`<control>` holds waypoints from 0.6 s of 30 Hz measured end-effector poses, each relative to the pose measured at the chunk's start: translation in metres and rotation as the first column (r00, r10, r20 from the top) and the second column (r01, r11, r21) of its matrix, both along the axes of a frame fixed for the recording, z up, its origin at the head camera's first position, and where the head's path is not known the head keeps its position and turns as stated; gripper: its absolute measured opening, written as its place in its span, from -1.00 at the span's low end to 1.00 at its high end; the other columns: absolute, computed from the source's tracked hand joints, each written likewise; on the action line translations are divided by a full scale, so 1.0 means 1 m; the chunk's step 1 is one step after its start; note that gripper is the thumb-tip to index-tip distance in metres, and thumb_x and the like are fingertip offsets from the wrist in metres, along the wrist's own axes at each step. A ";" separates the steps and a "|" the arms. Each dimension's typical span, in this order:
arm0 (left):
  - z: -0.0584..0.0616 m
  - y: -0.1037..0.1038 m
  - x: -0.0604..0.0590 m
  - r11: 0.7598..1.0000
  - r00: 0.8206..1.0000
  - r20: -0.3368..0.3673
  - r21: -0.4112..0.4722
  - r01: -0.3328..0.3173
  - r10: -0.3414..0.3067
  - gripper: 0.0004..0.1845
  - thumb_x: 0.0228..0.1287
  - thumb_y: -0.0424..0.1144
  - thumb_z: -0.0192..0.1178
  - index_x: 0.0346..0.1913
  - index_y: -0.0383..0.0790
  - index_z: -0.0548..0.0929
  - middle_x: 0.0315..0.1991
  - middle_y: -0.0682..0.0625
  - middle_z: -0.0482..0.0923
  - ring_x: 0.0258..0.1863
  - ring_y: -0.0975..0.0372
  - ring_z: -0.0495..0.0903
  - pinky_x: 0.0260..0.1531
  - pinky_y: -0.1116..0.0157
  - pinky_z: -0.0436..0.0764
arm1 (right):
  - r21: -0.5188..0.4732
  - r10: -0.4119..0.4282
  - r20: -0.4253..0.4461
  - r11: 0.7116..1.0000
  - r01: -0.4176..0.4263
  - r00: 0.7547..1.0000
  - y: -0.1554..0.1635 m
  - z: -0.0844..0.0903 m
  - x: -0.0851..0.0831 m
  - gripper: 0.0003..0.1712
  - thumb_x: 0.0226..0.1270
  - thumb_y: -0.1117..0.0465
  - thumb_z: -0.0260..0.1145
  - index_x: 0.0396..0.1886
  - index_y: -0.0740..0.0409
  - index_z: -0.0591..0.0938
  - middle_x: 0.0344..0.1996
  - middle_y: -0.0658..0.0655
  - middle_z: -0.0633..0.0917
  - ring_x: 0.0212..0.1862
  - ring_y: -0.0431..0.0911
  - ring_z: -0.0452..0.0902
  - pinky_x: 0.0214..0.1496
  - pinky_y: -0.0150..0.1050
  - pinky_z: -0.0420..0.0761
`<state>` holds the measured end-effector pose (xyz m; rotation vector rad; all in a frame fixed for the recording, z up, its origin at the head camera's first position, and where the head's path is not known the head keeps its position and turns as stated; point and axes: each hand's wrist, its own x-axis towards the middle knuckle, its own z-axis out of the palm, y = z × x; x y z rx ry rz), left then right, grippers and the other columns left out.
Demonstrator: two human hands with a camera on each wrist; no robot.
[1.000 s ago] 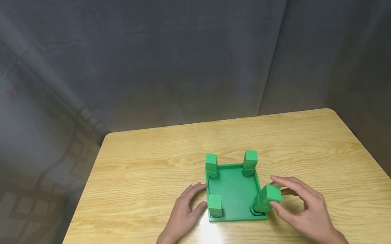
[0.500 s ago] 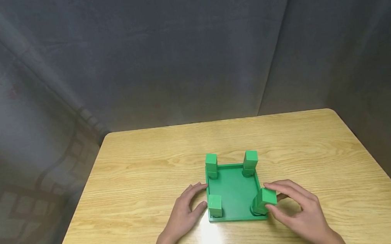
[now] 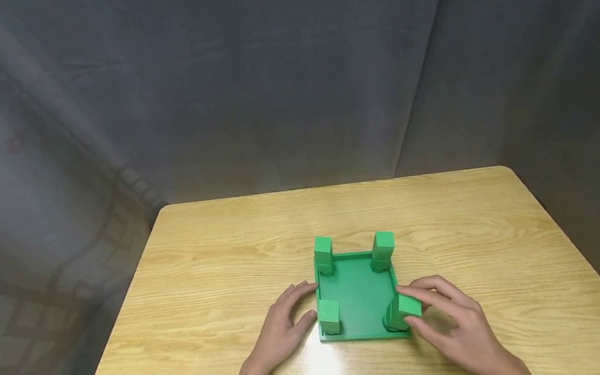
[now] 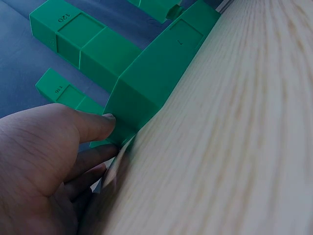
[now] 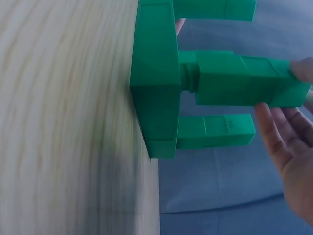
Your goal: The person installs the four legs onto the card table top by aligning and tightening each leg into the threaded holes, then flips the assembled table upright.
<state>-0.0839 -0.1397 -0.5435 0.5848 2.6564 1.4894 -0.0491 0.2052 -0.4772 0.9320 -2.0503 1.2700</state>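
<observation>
A green square tray (image 3: 360, 292) with a low rim sits on the table, and a green square post rises at each corner. My right hand (image 3: 461, 323) pinches the front right post (image 3: 398, 310) near its top, thumb on one side and fingers on the other. In the right wrist view this post (image 5: 225, 81) has a round, ridged neck at the tray, and it stands roughly upright from it. My left hand (image 3: 281, 331) rests on the table with thumb and fingertips touching the tray's left side; in the left wrist view the thumb lies against the tray wall (image 4: 142, 88).
The front left post (image 3: 329, 316), back left post (image 3: 323, 254) and back right post (image 3: 383, 249) stand on the tray. A wood-grain table (image 3: 219, 242) lies beneath. Grey curtains (image 3: 281, 94) hang behind and at both sides.
My right hand has moved slightly left and down, and the front right post has gone from leaning outward to more upright. My left hand has stayed in place.
</observation>
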 end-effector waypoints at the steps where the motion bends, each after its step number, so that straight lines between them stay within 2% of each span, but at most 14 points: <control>1: 0.000 0.000 0.000 1.000 1.000 0.000 0.000 0.000 0.000 -0.44 0.54 -0.21 0.40 0.53 0.11 0.63 0.52 0.10 0.61 0.62 -0.03 0.43 0.71 -0.20 0.21 | 0.002 0.003 0.003 1.000 -0.003 1.000 0.001 0.000 0.000 -0.49 0.65 0.00 0.43 0.20 0.39 0.77 -0.01 0.15 0.74 -0.17 -0.28 0.58 -0.20 -0.45 0.66; 7: 0.000 0.000 0.000 1.000 1.000 0.002 0.000 -0.001 0.001 -0.43 0.53 -0.22 0.41 0.53 0.11 0.62 0.52 0.09 0.61 0.62 -0.03 0.43 0.72 -0.19 0.20 | -0.005 0.027 0.029 1.000 -0.027 0.999 0.006 -0.003 0.001 -0.63 0.59 0.30 0.45 0.25 0.41 0.75 0.05 0.15 0.74 0.01 -0.21 0.64 0.05 -0.48 0.64; 9: 0.000 0.000 0.000 1.000 1.000 0.003 -0.001 -0.001 0.001 -0.43 0.53 -0.22 0.41 0.53 0.10 0.62 0.52 0.09 0.61 0.62 -0.03 0.43 0.72 -0.18 0.20 | -0.011 0.029 0.036 1.000 -0.028 0.999 0.007 -0.004 0.001 -0.63 0.57 0.33 0.44 0.26 0.42 0.74 0.06 0.16 0.75 0.00 -0.21 0.64 0.02 -0.48 0.66; 11: 0.000 0.000 0.000 1.000 1.000 0.003 -0.003 0.000 0.000 -0.43 0.53 -0.22 0.41 0.54 0.11 0.62 0.52 0.09 0.61 0.62 -0.03 0.43 0.72 -0.18 0.20 | -0.023 0.029 0.042 0.999 -0.028 0.999 0.007 -0.005 0.000 -0.63 0.58 0.29 0.47 0.24 0.43 0.74 0.06 0.18 0.75 -0.05 -0.22 0.65 -0.05 -0.47 0.69; 14: 0.000 0.000 0.000 1.000 1.000 0.004 -0.004 0.001 -0.001 -0.43 0.54 -0.21 0.40 0.54 0.11 0.62 0.52 0.09 0.60 0.62 -0.02 0.43 0.73 -0.17 0.20 | -0.045 0.014 0.055 0.999 -0.012 0.998 0.007 -0.006 -0.001 -0.56 0.58 0.14 0.52 0.19 0.42 0.74 0.04 0.19 0.76 -0.12 -0.24 0.65 -0.14 -0.46 0.71; 18: 0.001 0.000 0.000 1.000 1.000 0.006 -0.003 0.004 -0.004 -0.44 0.55 -0.20 0.40 0.54 0.12 0.61 0.53 0.09 0.60 0.62 -0.03 0.43 0.73 -0.17 0.19 | -0.082 -0.024 0.053 0.996 0.029 0.998 0.004 -0.007 -0.001 -0.44 0.48 -0.02 0.57 0.05 0.45 0.72 -0.02 0.19 0.77 -0.12 -0.26 0.65 -0.16 -0.48 0.69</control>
